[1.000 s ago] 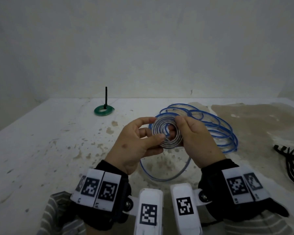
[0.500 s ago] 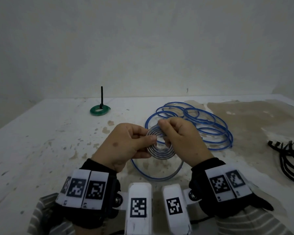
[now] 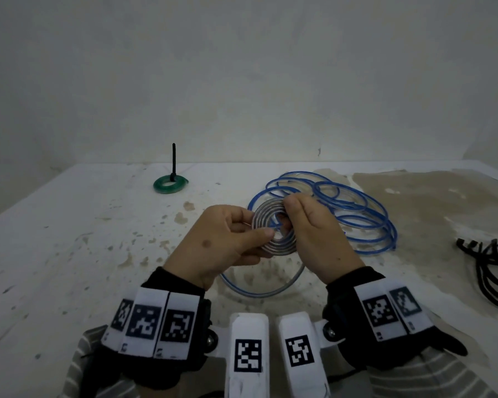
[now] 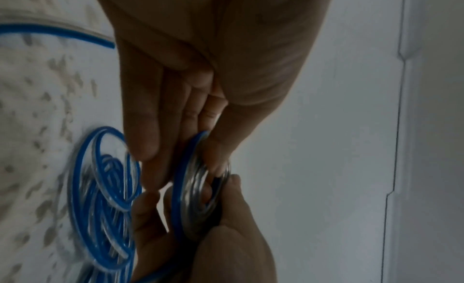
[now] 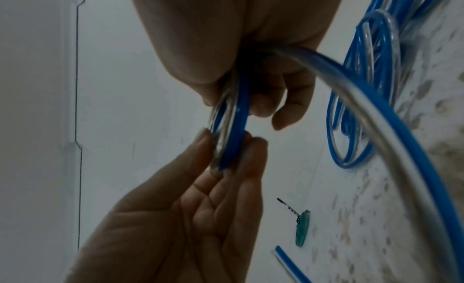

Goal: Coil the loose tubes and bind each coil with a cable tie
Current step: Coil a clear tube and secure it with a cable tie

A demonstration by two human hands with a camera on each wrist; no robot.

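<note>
A flat spiral coil (image 3: 270, 225) of clear tube with a blue stripe is held upright above the table between both hands. My left hand (image 3: 227, 239) pinches its left edge with thumb and fingers. My right hand (image 3: 308, 225) grips its right side, fingers through the centre. The wrist views show the coil edge (image 4: 191, 188) (image 5: 231, 124) pinched from both sides. The rest of the blue tube (image 3: 351, 214) lies in loose loops behind the hands, and one loop (image 3: 259, 291) hangs down to the table below them.
A small green coil (image 3: 168, 185) bound with an upright black cable tie (image 3: 173, 160) sits at the back left. Several black cable ties (image 3: 492, 268) lie at the right edge. The stained white table (image 3: 69, 239) ends at a plain wall.
The coil has been turned a little between the hands and the fingers have shifted their hold. The view has dipped slightly.
</note>
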